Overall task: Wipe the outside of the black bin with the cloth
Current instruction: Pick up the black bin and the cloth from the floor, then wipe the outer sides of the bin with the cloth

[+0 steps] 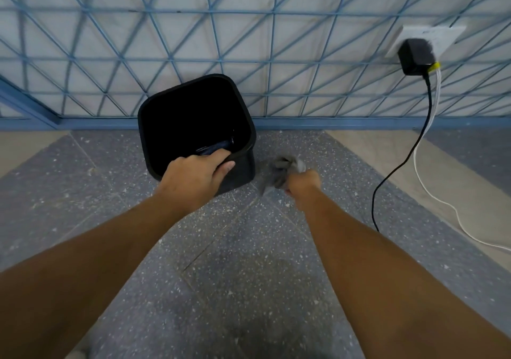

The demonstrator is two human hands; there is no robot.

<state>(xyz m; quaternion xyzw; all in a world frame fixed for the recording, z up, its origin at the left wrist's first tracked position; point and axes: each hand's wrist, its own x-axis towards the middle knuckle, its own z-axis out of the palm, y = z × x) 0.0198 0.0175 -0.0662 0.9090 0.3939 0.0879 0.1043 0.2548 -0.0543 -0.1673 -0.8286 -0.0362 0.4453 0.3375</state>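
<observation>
While both bare arms stretch out over the floor [249, 262], the left hand [193, 174] has hold of the black bin [243, 170] at its near rim. The fingers are hooked over the edge and down into the dark inside, and the thumb [228, 166] presses on the outer wall, so that's a firm grip on the rim. The bin sits on the grey speckled floor, close to the wall [249, 40], with its open mouth facing up. From here I can't say whether it is tipped or standing flat. Something dark and bluish glints inside by the fingers, but it's too dim to make out.

Over to the right hand [302, 184]: it's curled into a fist around the cloth [282, 172], a grey bunched rag that sticks out of the top of the fist and trails a little below it. Hand and cloth are just beside the bin's right wall, low down near the floor. The cloth is blurred, and I can't tell if it touches the plastic.

Behind all this, the pale wall carries a lattice of blue triangles, with a blue skirting [331, 123] along its foot. Up on the right, a black adapter [416, 56] sits in a white socket plate [442, 35]. From it a black cable [409, 154] and a white cable [431, 192] drop to the floor, well apart from the bin. A beige band [387, 165] crosses the floor under them.
</observation>
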